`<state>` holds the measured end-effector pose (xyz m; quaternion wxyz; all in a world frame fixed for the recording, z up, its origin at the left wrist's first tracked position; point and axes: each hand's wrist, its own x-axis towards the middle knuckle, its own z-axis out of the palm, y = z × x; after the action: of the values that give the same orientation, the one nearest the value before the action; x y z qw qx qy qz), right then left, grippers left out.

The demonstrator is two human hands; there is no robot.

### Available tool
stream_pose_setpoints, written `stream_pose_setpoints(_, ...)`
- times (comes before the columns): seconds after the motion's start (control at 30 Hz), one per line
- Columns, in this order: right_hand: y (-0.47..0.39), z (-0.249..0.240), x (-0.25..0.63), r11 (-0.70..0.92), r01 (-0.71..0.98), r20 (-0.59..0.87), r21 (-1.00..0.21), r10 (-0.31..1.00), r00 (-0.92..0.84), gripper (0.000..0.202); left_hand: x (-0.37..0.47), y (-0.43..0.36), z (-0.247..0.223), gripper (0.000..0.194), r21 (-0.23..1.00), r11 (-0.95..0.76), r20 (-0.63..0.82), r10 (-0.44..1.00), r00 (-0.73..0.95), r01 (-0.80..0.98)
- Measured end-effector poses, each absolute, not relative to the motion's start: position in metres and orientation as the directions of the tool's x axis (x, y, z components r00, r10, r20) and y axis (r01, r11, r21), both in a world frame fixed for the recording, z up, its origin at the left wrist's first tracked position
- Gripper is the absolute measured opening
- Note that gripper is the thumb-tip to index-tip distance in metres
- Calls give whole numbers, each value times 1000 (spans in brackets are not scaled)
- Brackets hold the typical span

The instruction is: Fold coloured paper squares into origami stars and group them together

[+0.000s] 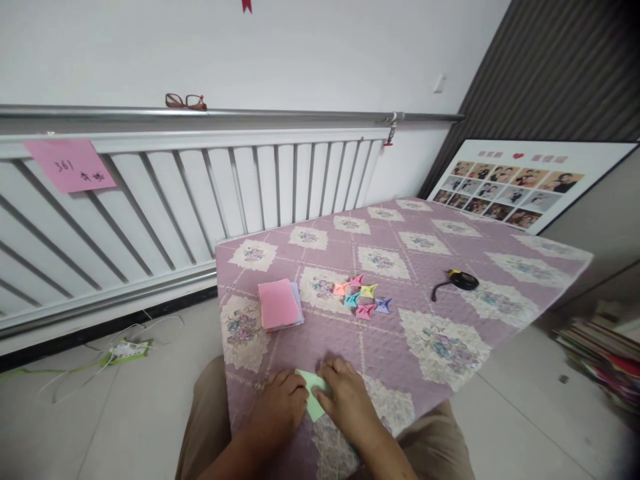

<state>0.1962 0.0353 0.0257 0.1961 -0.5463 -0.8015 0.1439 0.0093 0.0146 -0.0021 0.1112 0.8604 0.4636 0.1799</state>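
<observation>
A small piece of light green paper [315, 395] lies on the patterned tablecloth near the front edge, between my hands. On its left side rests my left hand [284, 403], fingers together and curled at the paper's edge. My right hand [347, 395] is on the right side of the paper, its thumb pressed on the green surface and its fingers bent. Beyond my left hand sits a stack of square paper [280, 305], pink on top with lilac beneath. Several small folded paper pieces [367, 291] in pink, orange, yellow, teal and purple stand grouped beyond my right hand.
A black tape measure [464, 280] with a strap lies on the table's right part. Behind the table are a white radiator [280, 180] and glasses [186, 102] on a pipe. A photo board [540, 157] leans at the right back. A power strip [127, 351] lies on the floor.
</observation>
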Motion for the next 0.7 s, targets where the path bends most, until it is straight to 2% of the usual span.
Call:
stream_pose_setpoints(0.23, 37, 22, 195, 340, 820, 153, -462, 940, -303, 21, 12, 27, -1, 9, 450, -460, 107, 879, 465, 766)
stream_pose_setpoints(0.37, 36, 20, 195, 330, 819, 151, -469, 944, -294, 22, 13, 33, 3, 8, 481, -392, 108, 914, 391, 784)
stream_pose_setpoints(0.47, 35, 20, 195, 314, 822, 152, -475, 949, -275, 21, 10, 36, 11, 18, 527, -346, 89, 931, 355, 776)
stream_pose_setpoints(0.7, 36, 19, 194, 299, 824, 158, -481, 954, -254, 18, 2, 57, 18, 26, 498, -439, -9, 860, 511, 748)
